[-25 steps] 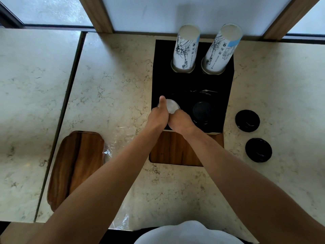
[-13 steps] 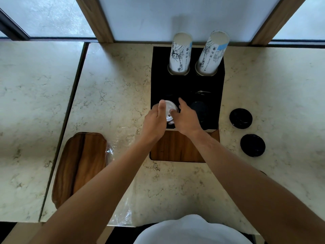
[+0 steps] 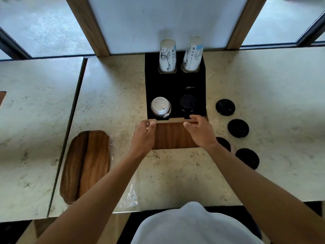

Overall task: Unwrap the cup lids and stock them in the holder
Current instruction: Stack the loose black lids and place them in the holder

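A black holder (image 3: 175,81) with a wooden front stands on the marble counter. Its near left slot holds a stack of white lids (image 3: 160,106); its near right slot holds black lids (image 3: 188,102). Two stacks of printed paper cups (image 3: 168,56) fill the far slots. My left hand (image 3: 144,136) and my right hand (image 3: 199,132) hover at the holder's near edge, fingers apart, holding nothing. Loose black lids (image 3: 225,107) lie on the counter to the right. Crumpled clear plastic wrap (image 3: 128,196) lies under my left forearm.
A wooden tray (image 3: 86,164) lies on the counter to the left, beside a seam between two counter slabs. Windows and wooden posts run along the far edge. My white top (image 3: 193,226) shows at the bottom.
Both hands have let go of the white lid stack and drawn back toward me to the holder's near edge. The stack now sits in the near left slot.
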